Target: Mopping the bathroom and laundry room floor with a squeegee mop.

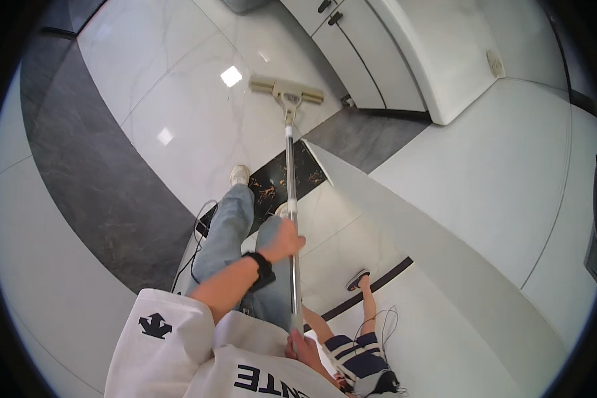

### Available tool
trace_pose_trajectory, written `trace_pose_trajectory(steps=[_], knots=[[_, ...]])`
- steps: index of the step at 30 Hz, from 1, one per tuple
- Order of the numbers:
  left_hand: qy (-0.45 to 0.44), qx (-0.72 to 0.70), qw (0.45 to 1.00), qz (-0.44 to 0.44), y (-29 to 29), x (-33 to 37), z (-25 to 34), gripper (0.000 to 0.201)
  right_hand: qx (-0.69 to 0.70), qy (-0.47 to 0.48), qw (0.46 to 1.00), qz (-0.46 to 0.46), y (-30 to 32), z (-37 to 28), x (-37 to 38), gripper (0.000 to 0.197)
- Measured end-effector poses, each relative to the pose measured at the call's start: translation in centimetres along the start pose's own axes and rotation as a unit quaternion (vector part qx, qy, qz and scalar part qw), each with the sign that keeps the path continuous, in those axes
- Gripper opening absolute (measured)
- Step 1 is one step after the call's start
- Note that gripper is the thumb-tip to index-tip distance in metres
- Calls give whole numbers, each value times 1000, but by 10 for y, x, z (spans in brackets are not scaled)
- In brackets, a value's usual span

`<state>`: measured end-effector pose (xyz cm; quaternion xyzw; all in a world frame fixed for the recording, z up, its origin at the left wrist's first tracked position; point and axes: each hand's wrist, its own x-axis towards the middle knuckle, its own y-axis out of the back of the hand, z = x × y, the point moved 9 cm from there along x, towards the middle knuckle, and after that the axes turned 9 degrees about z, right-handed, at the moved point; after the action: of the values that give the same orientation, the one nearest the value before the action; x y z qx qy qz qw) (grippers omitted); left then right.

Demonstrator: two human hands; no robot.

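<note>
A sponge mop (290, 166) with a long silver pole slants away from me, its wide beige head (288, 91) down on the glossy tiled floor. Around the middle of the pole my left hand (284, 240) is closed, a black watch on that wrist. Lower in the picture, close to my body, my right hand (303, 348) grips the pole near its upper end; part of that hand is hidden. The mop head lies beyond a black threshold strip (272, 182), which the pole crosses.
A white cabinet (358, 50) with dark handles stands right of the mop head. A white wall edge (378, 199) juts in from the right. Another person (358, 351) in dark shorts and sandals stands behind at lower right. A thin cable (196, 245) hangs by my left leg.
</note>
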<state>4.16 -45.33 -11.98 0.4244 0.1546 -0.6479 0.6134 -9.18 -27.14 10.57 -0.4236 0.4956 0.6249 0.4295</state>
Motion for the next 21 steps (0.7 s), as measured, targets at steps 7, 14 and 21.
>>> trace_pose_trajectory(steps=[7,14,21], knots=[[-17,43,999,3,45,100,-7,55,39,108,993,-33,-81,-70,32,35],[167,-494,843,-133,35,57,8,35,167,53,979,-104,-87,-68,-3,34],[250,-448,839,-182,10,-25,13,35,204,-97,961,-158,-57,-21,-72,48]])
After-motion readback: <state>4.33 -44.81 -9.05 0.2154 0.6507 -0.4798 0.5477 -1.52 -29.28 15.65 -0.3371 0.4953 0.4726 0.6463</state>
